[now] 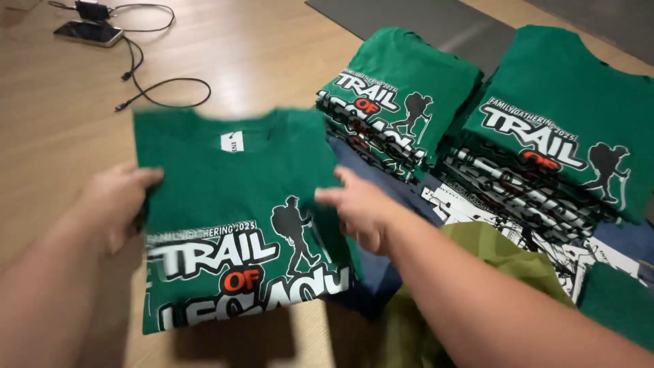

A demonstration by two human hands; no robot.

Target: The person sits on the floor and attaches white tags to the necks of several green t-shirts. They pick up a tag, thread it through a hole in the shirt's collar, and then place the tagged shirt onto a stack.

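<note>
Both hands grip a folded green shirt (231, 225) by its side edges, the left hand (116, 204) closed on the left edge and the right hand (361, 208) on the right edge, holding it above the wooden floor (61, 116). Two stacks of folded green shirts (545, 136) (398, 95) lie to the right, an olive cloth (504, 259) near them. A black cable (150, 85) and a phone (88, 33) lie beyond.
</note>
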